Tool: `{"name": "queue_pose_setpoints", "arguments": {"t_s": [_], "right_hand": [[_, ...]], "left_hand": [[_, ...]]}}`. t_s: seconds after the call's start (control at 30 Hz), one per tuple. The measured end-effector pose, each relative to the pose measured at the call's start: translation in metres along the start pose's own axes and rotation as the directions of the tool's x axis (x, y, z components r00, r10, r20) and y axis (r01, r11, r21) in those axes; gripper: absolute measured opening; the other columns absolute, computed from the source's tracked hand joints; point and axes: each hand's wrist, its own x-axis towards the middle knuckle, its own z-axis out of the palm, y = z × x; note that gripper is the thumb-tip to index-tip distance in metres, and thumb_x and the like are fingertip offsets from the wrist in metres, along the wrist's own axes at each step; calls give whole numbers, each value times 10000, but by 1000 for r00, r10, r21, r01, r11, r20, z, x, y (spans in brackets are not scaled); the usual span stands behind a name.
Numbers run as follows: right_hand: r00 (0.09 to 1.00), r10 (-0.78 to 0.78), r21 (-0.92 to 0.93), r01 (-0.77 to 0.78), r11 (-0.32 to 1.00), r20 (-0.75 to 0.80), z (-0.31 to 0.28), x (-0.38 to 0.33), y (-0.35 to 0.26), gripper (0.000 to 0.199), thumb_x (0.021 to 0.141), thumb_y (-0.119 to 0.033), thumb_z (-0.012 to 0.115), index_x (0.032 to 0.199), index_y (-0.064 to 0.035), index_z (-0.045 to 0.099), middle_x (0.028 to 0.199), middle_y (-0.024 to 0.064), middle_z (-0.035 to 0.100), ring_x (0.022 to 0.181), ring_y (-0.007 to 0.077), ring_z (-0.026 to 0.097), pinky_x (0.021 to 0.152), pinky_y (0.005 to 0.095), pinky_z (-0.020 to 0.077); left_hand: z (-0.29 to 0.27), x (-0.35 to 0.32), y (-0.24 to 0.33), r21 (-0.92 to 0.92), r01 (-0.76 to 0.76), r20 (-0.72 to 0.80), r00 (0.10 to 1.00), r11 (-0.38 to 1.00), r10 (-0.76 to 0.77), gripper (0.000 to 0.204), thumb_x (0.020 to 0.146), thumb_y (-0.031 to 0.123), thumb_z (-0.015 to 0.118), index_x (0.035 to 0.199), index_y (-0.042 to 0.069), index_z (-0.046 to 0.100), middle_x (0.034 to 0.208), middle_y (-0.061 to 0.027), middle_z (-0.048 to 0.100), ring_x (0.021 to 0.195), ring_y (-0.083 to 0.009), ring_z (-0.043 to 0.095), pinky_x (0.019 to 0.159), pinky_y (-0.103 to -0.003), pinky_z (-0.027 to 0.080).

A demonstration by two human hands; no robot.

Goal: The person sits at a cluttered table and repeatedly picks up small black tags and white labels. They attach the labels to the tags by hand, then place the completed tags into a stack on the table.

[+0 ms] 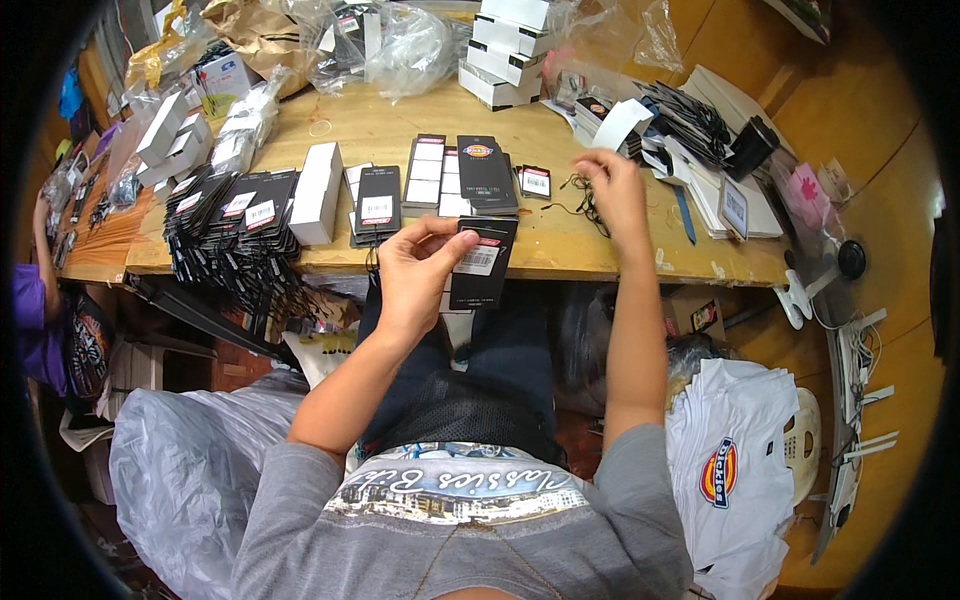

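Note:
My left hand (pixel 405 280) grips black hang tags (pixel 492 285) between thumb and fingers, above the table's front edge. A white barcode sticker shows on the front one. To the right, my right hand (pixel 620 195) is pinched at the top of loose black strings (pixel 585 207) by the table's right part. Just beyond the held tags are a stack of black tags with a coloured emblem (pixel 485 170), stacks with white labels (pixel 425 165) and a small stack of labelled tags (pixel 536 181). Further left stands another stack of black barcoded tags (pixel 378 200).
A white box (pixel 316 195) stands beside many strung black tags (pixel 245 210), their cords hanging over the table edge. White boxes (pixel 505 50) and clear plastic bags (pixel 400 60) fill the back. Papers and a phone-like device (pixel 733 208) lie right. White shirts (pixel 735 470) sit below; another person (pixel 40 310) is far left.

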Motion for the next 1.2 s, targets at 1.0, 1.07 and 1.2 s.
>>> {"name": "queue_pose_setpoints", "arguments": {"t_s": [1.0,1.07,1.2], "right_hand": [[997,11,141,-21,990,72,-26,71,66,118,638,-52,602,746,-15,570,611,47,571,573,93,532,548,223,421],[997,-2,185,17,983,-82,-31,74,53,94,681,-18,557,771,0,576,640,33,578,579,87,536,550,204,421],[1000,4,303,4,953,-27,-46,71,30,124,693,10,525,797,2,592,663,39,585,583,84,536,551,196,419]], "left_hand": [[-10,-13,10,-140,74,132,990,987,-55,109,703,-43,580,803,-33,536,757,-93,591,692,-102,563,639,-211,464],[-9,-13,9,-129,68,156,987,989,-47,112,704,-47,575,808,-36,537,782,-97,588,697,-104,564,643,-210,464],[-5,-12,10,-88,31,196,981,996,-13,119,692,-55,574,808,-45,550,939,-114,555,705,-107,567,642,-208,462]]}}
